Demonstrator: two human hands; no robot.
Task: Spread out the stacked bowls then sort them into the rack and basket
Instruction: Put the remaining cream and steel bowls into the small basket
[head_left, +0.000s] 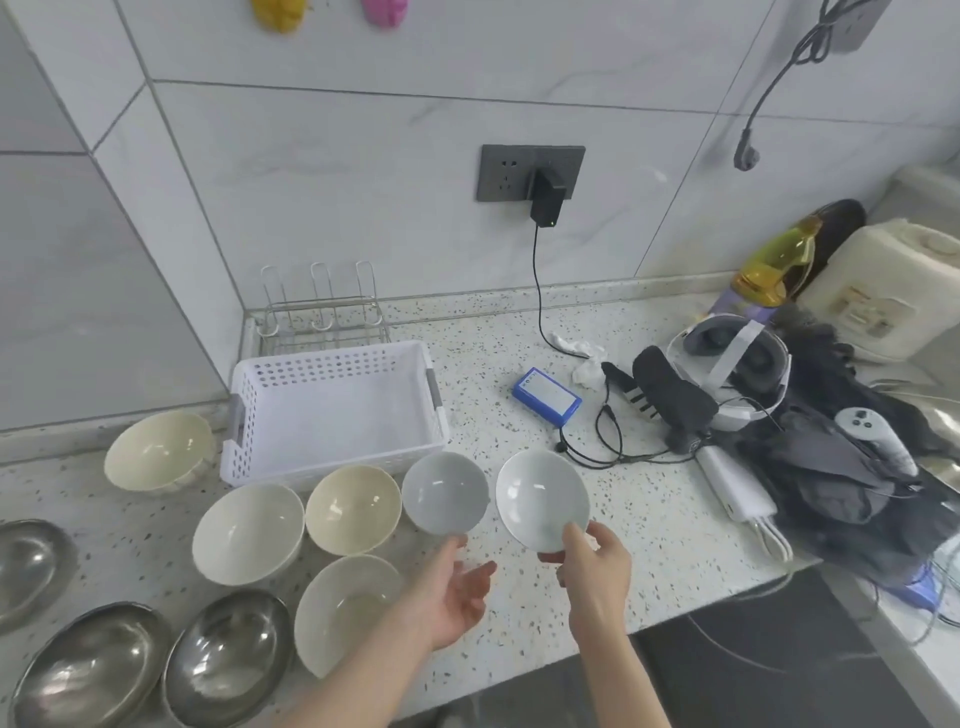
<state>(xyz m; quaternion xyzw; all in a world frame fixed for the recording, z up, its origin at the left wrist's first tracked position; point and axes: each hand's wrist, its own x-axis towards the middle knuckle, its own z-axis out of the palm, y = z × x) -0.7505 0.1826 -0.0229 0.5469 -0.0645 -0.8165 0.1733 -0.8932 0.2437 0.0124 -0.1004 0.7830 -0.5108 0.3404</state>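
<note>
Here we pinch the white bowl (540, 496) by its near rim in our right hand (595, 564), tilted above the bench (649, 545), while our left hand (457, 597) waits open-palmed beside the grey bowl (444, 491), so each bowl lies singly for sorting.

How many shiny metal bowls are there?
3, all at the counter's left front: far-left metal bowl, front-corner metal bowl, and third metal bowl beside it. More may lie outside the picture.

Speckled stone-look counter (597, 587), smooth. Glossy glazed ceramic bowls (542, 499), white, grey and cream, catching highlights. Polished steel bowls (228, 660) at lower left, mirror-bright. Perforated white plastic basket (332, 410), matt. Thin shiny wire rack (322, 317). Glossy marbled wall tiles (363, 171). Dark crumpled cloth (831, 467) at right.
</note>
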